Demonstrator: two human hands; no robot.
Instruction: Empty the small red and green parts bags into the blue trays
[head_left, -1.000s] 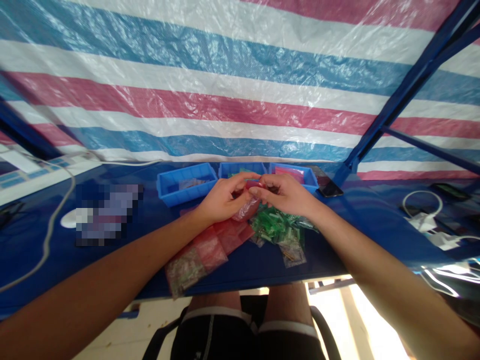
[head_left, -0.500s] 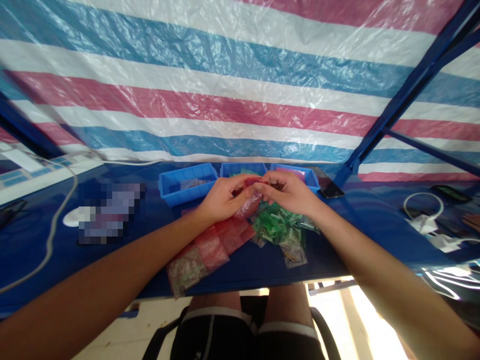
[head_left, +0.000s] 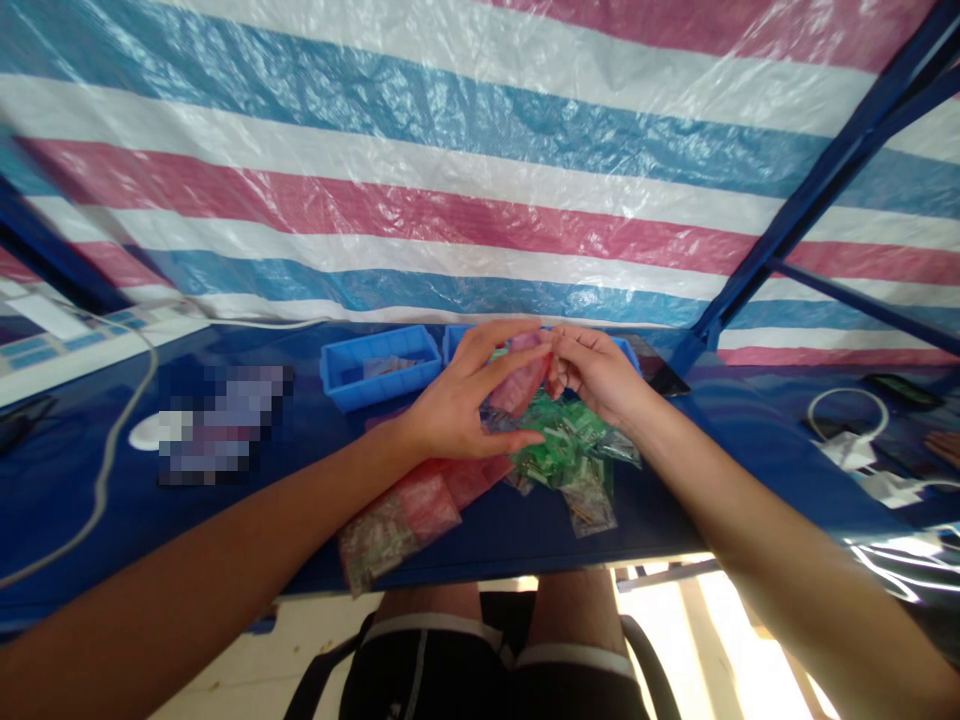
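Observation:
A small pink plastic bag [head_left: 519, 378] hangs between my hands. My right hand [head_left: 596, 372] is closed, its fingertips pinching the bag's upper right edge. My left hand [head_left: 454, 405] is open, the thumb stretched well away from the fingers; its fingertips reach past the bag to the right fingertips. Below the hands lies a pile of green and clear plastic bags [head_left: 559, 440]. A clear bag with small brass-coloured pieces [head_left: 587, 508] is at the pile's front. Overlapping pink bags [head_left: 431, 498] lie under my left wrist, and a clear bag of small parts [head_left: 375, 540] sits at the table edge.
Three blue bins stand along the back; the left bin [head_left: 381, 367] holds a few clear bags, and my hands partly cover the others. A dark phone [head_left: 661, 368] lies at the back right. White cables [head_left: 847, 410] are at the right, and a white round object [head_left: 146, 432] at the left.
My left thumb has come away from the pink bag and the left hand has spread out. My right hand has moved slightly up and right, with the bag still pinched.

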